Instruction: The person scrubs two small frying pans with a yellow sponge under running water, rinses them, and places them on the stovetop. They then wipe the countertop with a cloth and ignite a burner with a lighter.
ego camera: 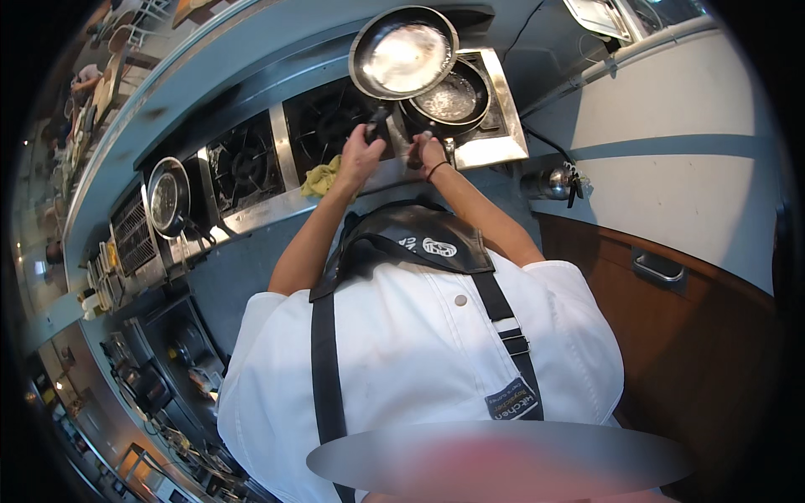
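Observation:
My left hand (361, 155) is closed around the black handle of a large frying pan (404, 53), tilted above the back of the stove. Its inner surface shines brightly. My right hand (429, 153) grips the handle of a smaller frying pan (448, 99), which sits inside or on top of another dark pan at the right end of the stove. That lower pan shows mostly as a rim and side. A yellow-green cloth (321, 176) lies on the stove's front edge beside my left wrist.
Gas burners (244, 162) run leftward along the stove (251, 217). Another frying pan (167, 198) rests near a grill grate (133, 229). A metal canister (553, 183) with a black lever stands right of the stove, above a wooden panel with a recessed handle (658, 268).

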### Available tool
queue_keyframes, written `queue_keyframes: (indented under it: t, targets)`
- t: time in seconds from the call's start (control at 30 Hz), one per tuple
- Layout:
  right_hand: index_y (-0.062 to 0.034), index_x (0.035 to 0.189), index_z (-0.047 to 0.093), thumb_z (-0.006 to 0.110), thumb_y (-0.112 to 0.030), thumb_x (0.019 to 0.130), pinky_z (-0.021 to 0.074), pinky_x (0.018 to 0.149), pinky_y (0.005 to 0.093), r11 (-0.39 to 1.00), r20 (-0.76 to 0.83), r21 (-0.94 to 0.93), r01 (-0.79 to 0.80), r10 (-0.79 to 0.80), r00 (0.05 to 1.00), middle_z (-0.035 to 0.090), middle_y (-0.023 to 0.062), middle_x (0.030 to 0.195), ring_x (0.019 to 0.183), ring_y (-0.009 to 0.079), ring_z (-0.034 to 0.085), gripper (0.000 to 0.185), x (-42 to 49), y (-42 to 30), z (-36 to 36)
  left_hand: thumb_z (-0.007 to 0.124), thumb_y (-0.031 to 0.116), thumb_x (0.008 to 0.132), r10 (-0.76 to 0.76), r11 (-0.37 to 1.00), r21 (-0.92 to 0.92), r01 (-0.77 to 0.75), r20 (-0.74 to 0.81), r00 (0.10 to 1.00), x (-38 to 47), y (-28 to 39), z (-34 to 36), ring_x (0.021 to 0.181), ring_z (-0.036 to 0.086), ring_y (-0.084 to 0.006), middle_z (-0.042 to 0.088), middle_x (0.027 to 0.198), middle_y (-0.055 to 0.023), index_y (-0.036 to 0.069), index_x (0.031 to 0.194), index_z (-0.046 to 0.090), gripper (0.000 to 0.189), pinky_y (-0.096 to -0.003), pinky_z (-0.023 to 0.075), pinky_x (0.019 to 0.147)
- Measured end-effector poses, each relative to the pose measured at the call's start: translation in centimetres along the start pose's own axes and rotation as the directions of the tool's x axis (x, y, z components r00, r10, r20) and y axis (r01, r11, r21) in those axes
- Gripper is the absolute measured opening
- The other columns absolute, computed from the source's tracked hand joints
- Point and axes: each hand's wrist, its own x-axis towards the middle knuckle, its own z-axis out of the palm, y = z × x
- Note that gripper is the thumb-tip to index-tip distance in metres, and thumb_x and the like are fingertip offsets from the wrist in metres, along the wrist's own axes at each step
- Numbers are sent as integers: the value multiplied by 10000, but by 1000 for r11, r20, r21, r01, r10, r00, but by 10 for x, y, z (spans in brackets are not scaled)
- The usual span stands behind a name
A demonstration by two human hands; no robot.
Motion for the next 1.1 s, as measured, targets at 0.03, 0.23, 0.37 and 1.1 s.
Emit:
queue_keyframes:
  t: [0.03, 0.23, 0.37, 1.1]
  targets:
    - [26, 905, 615, 571, -190, 859, 497, 751, 457, 892, -135, -410, 191, -267, 954, 629, 251, 873, 842, 424, 618, 225, 0, 8, 0, 617, 247, 809, 5, 1000, -18, -6, -57, 998, -7, -12, -15, 782, 672, -250, 645, 817, -179, -19, 1027, 588, 345, -391, 510, 694]
    - [53, 1063, 597, 625, -288, 846, 481, 847, 462, 882, -219, -452, 134, -255, 942, 649, 270, 1013, 959, 430, 621, 406, -59, 14, -9, 608, 269, 804, -53, 984, 126, 123, -454, 889, -72, -135, -128, 855, 629, -423, 647, 893, -248, -19, 1046, 578, 377, -461, 485, 775]
    - [22, 974, 587, 639, -293, 851, 479, 675, 418, 765, -66, -568, 304, -410, 910, 625, 181, 808, 737, 315, 617, 342, -85, 11, 35, 601, 276, 798, -194, 937, 135, 323, -569, 799, -105, -233, -181, 918, 610, -471, 642, 938, -284, -37, 1056, 564, 407, -491, 474, 819]
    - [1, 1240, 549, 672, -196, 876, 443, 966, 410, 239, 475, -727, 643, -500, 724, 591, 184, 1165, 1088, 331, 581, 433, -123, -6, 153, 753, 270, 811, 53, 989, 128, -76, 177, 983, -85, -174, -117, 1134, 585, -298, 568, 1285, -129, 105, 1362, 514, 623, -380, 485, 936]
